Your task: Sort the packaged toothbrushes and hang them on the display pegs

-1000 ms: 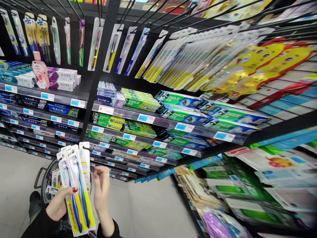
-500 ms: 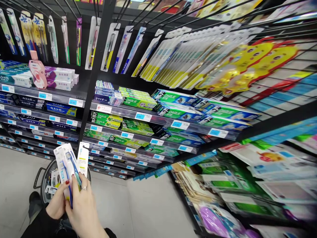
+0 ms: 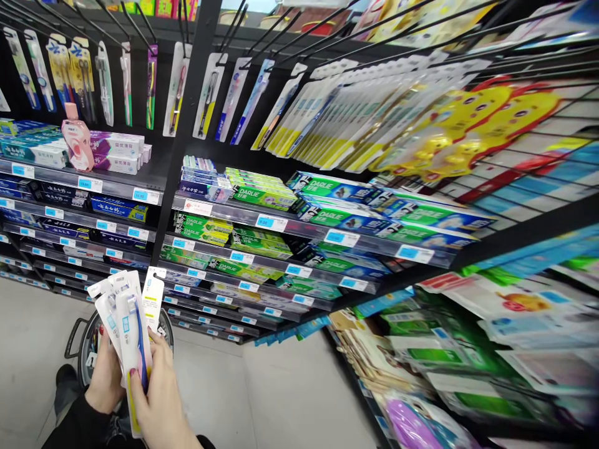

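Several packaged toothbrushes (image 3: 133, 330) are fanned out between my two hands at the lower left. My left hand (image 3: 103, 377) grips the packs from the left side, its thumb partly behind them. With my right hand (image 3: 159, 396) I pinch the front pack, which holds a blue-handled toothbrush, thumb across its lower part. A white backing card (image 3: 152, 296) with yellow print sticks up behind my right fingers. Below the hands stands a round basket (image 3: 83, 355), mostly covered by my hands and the packs; its contents barely show.
Toothbrush packs (image 3: 337, 118) hang from hooks on the dark rack ahead. Boxes of toothpaste (image 3: 262, 187) fill the shelves beneath, with price tags along the edges. A pink bottle (image 3: 77, 140) stands on the left shelf. At right, another rack holds bagged goods (image 3: 449, 349). Pale floor tiles (image 3: 281, 393) lie below.
The packs have been shuffled: one blue-handled toothbrush pack now lies in front, lower, under my right thumb. My left hand has shifted left and behind the packs. The view tilted slightly.
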